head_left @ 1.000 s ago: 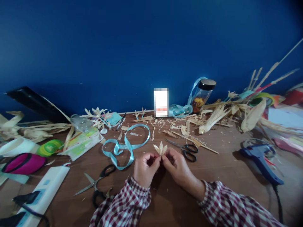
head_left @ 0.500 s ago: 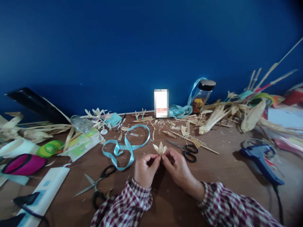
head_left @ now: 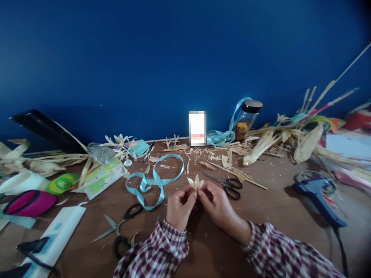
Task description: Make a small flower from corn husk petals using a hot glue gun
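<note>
Blue wall point(head_left: 162, 58): is rising behind the work surface.
Brown table point(head_left: 275, 204): is carrying the scattered husk scraps and tools.
White power strip point(head_left: 62, 227): is lying at the near left, dark plugs sitting in it.
Blue glue gun point(head_left: 319, 195): is resting on its side, well to the right.
Right hand point(head_left: 222, 206): is pinching the flower's base, thumb and forefinger closed on it.
Left hand point(head_left: 179, 208): is gripping the same base between closed thumb and forefinger.
Lidded jar point(head_left: 246, 119): is leaning to the right in view, at the back.
Light-blue ribbon point(head_left: 159, 183): is looping beyond the left hand.
Left scissors point(head_left: 116, 226): are lying with blades spread.
Right scissors point(head_left: 224, 182): are lying near the right hand, blades together.
Husk flower point(head_left: 197, 182): is pointing its petals upward between both hands, above the table.
</note>
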Action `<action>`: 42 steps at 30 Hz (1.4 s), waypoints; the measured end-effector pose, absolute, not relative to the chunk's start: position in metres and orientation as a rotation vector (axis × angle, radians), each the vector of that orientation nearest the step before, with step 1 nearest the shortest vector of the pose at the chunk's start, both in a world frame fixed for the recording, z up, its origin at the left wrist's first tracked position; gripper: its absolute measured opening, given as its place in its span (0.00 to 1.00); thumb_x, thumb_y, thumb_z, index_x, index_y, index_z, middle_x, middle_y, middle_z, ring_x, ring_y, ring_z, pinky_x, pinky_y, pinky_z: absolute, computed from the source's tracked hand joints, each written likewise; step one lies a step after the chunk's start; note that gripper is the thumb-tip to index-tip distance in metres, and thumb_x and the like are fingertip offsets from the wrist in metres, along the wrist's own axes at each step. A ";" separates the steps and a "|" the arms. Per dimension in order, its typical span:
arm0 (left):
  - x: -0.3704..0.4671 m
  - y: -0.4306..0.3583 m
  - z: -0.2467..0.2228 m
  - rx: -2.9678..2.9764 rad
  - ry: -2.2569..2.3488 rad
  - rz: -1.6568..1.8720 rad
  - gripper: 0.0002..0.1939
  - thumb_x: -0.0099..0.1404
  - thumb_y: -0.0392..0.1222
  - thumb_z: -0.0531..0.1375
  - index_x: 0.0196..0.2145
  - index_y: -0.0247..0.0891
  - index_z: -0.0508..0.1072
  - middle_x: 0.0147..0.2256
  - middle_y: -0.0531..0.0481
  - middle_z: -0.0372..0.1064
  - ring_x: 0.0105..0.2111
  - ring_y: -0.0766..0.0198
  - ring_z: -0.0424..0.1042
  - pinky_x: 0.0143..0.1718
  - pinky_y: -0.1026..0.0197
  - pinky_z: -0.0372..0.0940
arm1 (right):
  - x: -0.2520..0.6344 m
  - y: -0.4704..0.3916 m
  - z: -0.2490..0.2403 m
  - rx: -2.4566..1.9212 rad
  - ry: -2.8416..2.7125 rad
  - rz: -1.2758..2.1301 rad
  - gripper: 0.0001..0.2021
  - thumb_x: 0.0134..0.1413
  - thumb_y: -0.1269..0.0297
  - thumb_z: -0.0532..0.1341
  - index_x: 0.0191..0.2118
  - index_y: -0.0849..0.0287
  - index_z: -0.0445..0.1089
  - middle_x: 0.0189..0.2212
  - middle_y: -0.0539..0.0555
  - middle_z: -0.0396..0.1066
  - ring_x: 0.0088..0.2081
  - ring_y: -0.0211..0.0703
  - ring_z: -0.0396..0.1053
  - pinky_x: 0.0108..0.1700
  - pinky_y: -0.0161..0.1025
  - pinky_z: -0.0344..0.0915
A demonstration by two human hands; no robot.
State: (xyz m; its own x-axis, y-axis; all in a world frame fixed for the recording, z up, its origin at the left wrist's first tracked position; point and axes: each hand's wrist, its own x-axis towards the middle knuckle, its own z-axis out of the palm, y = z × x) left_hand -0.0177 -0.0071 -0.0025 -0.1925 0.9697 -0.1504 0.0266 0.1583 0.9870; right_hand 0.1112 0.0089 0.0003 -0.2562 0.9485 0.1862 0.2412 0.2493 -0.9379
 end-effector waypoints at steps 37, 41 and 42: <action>-0.021 -0.011 -0.005 1.555 1.636 1.192 0.08 0.57 0.39 0.58 0.26 0.35 0.76 0.22 0.49 0.71 0.24 0.62 0.69 0.27 0.63 0.62 | 0.114 0.009 0.005 -1.167 -1.648 0.763 0.01 0.54 0.69 0.58 0.32 0.58 0.66 0.29 0.52 0.68 0.30 0.39 0.66 0.31 0.34 0.63; -0.021 -0.010 -0.008 1.496 1.635 1.170 0.09 0.57 0.40 0.58 0.26 0.34 0.75 0.22 0.48 0.71 0.24 0.62 0.70 0.26 0.63 0.63 | 0.114 0.010 0.004 -1.173 -1.684 0.764 0.02 0.54 0.68 0.58 0.31 0.58 0.67 0.28 0.52 0.69 0.30 0.40 0.66 0.31 0.35 0.63; -0.020 -0.010 -0.008 1.493 1.633 1.169 0.09 0.57 0.40 0.58 0.26 0.34 0.75 0.22 0.48 0.71 0.24 0.62 0.70 0.25 0.63 0.63 | 0.115 0.011 0.004 -1.175 -1.690 0.765 0.02 0.54 0.67 0.58 0.31 0.58 0.67 0.28 0.52 0.69 0.30 0.40 0.66 0.32 0.35 0.63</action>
